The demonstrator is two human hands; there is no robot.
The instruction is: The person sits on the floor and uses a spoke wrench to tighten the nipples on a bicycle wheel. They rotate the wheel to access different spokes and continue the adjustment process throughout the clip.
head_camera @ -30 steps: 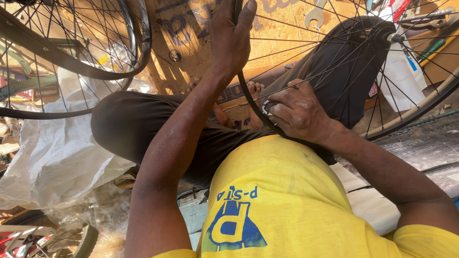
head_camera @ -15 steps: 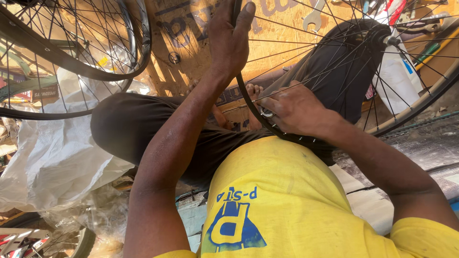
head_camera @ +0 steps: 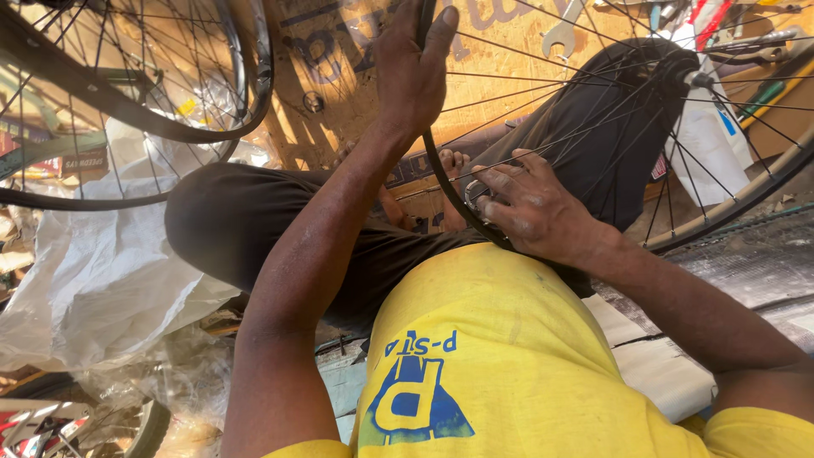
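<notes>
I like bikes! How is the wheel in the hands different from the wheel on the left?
The left hand and right hand hold the held wheel; nobody touches the left wheel. The held wheel crosses the lap; the left wheel stands off to the side. Both have thin spokes and dark rims.

Second spoked wheel [head_camera: 127, 93] far left. White plastic sheet [head_camera: 93, 280] below it, left side. Wrench [head_camera: 561, 34] lying on the brown printed cardboard [head_camera: 339, 76] far centre. White bottle [head_camera: 708, 136] far right.

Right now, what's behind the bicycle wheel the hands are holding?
Through the bicycle wheel spokes: a knee in dark trousers, a spanner and brown cardboard. The right hand covers the rim there.
</notes>
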